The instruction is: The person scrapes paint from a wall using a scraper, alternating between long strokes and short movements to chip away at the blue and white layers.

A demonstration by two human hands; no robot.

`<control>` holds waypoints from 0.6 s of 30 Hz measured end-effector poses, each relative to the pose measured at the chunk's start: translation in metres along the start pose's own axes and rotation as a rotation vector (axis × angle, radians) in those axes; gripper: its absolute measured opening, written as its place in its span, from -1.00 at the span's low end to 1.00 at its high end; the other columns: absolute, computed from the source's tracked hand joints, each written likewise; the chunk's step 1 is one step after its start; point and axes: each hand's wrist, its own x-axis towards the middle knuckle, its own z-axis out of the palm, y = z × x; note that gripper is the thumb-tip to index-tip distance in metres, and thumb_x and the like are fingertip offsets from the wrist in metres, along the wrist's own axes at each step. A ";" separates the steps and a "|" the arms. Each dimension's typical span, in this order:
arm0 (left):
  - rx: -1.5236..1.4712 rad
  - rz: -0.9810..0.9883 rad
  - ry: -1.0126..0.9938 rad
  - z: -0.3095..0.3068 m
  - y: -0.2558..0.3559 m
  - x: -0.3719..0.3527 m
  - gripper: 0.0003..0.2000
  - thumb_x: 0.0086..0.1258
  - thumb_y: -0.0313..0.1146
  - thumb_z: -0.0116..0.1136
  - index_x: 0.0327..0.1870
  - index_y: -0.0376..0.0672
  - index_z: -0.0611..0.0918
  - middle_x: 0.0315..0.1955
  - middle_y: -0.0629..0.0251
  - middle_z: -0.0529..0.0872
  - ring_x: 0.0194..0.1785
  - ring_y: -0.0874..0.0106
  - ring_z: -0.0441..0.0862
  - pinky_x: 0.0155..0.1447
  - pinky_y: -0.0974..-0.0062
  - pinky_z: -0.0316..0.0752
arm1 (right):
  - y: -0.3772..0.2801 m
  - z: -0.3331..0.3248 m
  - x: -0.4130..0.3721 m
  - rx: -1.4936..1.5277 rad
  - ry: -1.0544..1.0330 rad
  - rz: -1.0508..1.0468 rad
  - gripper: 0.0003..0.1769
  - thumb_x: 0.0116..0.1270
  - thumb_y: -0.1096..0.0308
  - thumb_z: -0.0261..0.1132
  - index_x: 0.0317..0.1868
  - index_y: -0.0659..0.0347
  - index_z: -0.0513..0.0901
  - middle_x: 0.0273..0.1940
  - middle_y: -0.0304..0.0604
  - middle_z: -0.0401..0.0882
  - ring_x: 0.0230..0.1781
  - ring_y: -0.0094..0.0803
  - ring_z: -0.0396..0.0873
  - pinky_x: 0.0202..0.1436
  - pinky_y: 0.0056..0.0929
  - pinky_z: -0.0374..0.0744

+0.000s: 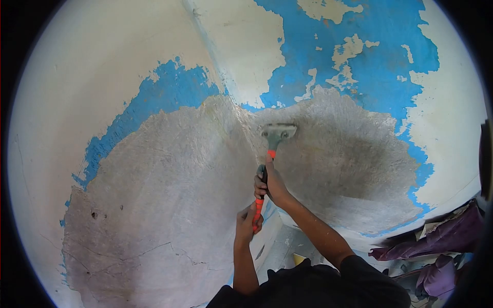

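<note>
A long-handled wall scraper [279, 132] with a wide metal head and a red and black handle is in both my hands. Its blade lies against or very close to the bare grey plaster [339, 149], just right of the wall corner. My right hand [271, 180] is wrapped round the upper handle below the head. Lower down, my left hand [248, 222] grips the red end of the handle. Above the scraper, blue paint [328, 61] borders the exposed plaster, with patches of cream paint over it.
The wall corner runs down the middle, with another stripped area [149, 179] on the left wall, cracked and pitted low down. Purple cloth [436, 236] and other items lie at the lower right. Part of the floor [287, 241] shows beneath my arms.
</note>
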 end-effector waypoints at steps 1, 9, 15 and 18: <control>0.006 0.027 -0.018 -0.003 0.003 0.005 -0.53 0.51 0.04 0.02 -0.39 -0.27 0.53 -0.71 0.34 0.42 -0.76 0.62 0.24 -0.70 0.65 0.06 | -0.005 0.000 0.004 -0.005 -0.015 -0.028 -0.24 0.29 -0.57 -0.19 -0.47 0.04 0.19 -0.72 -0.38 0.02 -0.78 -0.52 0.08 -0.59 -0.39 0.29; 0.063 0.059 0.008 -0.001 0.009 0.003 -0.53 0.51 0.05 0.02 -0.25 -0.29 0.61 -0.71 0.37 0.42 -0.76 0.64 0.24 -0.68 0.63 0.08 | -0.004 0.002 0.007 -0.019 0.006 -0.039 -0.23 0.29 -0.58 -0.22 -0.45 0.05 0.20 -0.72 -0.38 0.02 -0.78 -0.51 0.09 -0.59 -0.38 0.32; 0.085 0.090 -0.004 -0.005 0.011 0.012 -0.54 0.52 0.04 0.00 -0.24 -0.29 0.59 -0.72 0.37 0.42 -0.75 0.63 0.25 -0.71 0.63 0.10 | -0.003 0.001 0.013 0.009 -0.050 -0.099 -0.23 0.30 -0.57 -0.22 -0.47 0.05 0.20 -0.73 -0.38 0.01 -0.79 -0.50 0.08 -0.60 -0.40 0.31; 0.160 0.118 -0.005 -0.013 0.037 0.014 -0.54 0.53 0.01 0.01 -0.32 -0.29 0.62 -0.73 0.39 0.42 -0.75 0.64 0.25 -0.68 0.62 0.09 | -0.021 0.019 0.013 0.053 -0.072 -0.105 -0.24 0.30 -0.56 -0.22 -0.48 0.05 0.20 -0.73 -0.38 0.00 -0.79 -0.50 0.07 -0.59 -0.41 0.31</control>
